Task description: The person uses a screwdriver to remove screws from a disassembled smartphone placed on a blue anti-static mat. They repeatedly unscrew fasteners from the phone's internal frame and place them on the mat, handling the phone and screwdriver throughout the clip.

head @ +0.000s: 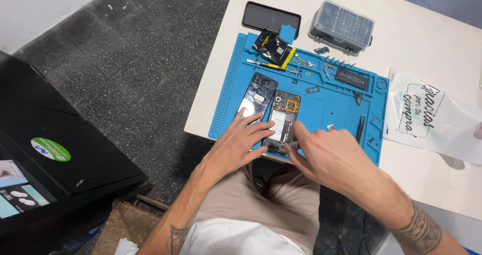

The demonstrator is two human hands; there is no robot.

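Observation:
An opened phone [283, 119] with its insides showing lies on a blue repair mat [326, 99], next to its black back cover [257, 97]. My left hand [241, 142] rests flat with fingers spread, touching the lower ends of the cover and the phone. My right hand [324, 154] hovers at the phone's lower right corner, with the index finger pointing down onto its edge. Whether it pinches a small part, I cannot tell.
On the mat lie a yellow-handled screwdriver [266, 64], a black foil bag [273, 46], a black battery [351, 78], tweezers [360, 127] and small screws. Beyond it sit a dark phone [271, 18] and a clear bit box [342, 26]. A white printed bag [432, 117] lies right; a black cabinet [55, 149] stands left.

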